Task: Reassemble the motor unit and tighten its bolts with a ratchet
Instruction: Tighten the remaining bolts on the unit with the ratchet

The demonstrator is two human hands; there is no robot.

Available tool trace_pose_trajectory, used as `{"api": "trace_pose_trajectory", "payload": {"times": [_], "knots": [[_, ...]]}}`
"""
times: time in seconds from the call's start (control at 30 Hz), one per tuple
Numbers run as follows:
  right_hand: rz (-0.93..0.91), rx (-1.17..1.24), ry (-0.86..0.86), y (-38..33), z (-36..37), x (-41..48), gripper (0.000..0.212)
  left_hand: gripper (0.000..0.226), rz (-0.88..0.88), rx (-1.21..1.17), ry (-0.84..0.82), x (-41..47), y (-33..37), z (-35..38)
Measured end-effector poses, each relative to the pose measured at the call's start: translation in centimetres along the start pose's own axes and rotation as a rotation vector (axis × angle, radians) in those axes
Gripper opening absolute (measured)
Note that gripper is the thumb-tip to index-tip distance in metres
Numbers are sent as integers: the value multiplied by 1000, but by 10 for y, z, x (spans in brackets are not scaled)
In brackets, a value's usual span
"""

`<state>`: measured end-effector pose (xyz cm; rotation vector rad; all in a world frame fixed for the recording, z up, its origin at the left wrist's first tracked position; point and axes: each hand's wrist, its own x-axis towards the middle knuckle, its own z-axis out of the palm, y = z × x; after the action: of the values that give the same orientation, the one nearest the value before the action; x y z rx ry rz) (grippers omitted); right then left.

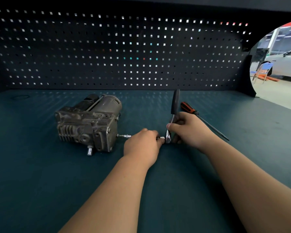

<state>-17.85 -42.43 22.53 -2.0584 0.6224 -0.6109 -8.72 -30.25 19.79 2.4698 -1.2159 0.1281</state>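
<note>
A: Where's the motor [88,122], and how does it lie?
B: On the counter [40,174], left of centre. Its long axis runs away from me, cylinder end at the back.
A: And the ratchet [175,101]?
B: Handle pointing at the pegboard [124,47], head nearest me. Its extension [126,136] runs sideways to the motor's right face.
A: Hands?
B: The left hand [142,145] curls round the extension, and the right hand [190,130] grips the ratchet's shank (thumb by the head).
A: Count?
B: One motor, one ratchet, one screwdriver [188,107].

One worktop [40,182] bears one motor unit [87,123], one ratchet [175,103], one extension bar [124,136] and one screwdriver [188,107], plus two hands, left hand [143,145] and right hand [190,130], one pegboard [107,47] behind, and one chair [265,68] and one car [289,64] at the right of the frame.
</note>
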Motion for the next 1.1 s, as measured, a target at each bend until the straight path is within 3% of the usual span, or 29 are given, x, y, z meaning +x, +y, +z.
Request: {"api": "trace_pose_trajectory", "payload": {"times": [0.23, 0.57, 0.83, 1.1], "knots": [[-167, -402, -157, -18, -20, -30, 14, 30, -20, -25, 4, 0, 1, -3], [-100, -177, -88, -13, -18, -21, 7, 31, -51, -69, -5, -3, 3, -4], [186, 187, 19, 0, 3, 0, 22, 29, -34, -75, 28, -6, 3, 0], [282, -114, -59, -1, 12, 12, 36, 29, -38, -51, 19, -2, 2, 3]]}}
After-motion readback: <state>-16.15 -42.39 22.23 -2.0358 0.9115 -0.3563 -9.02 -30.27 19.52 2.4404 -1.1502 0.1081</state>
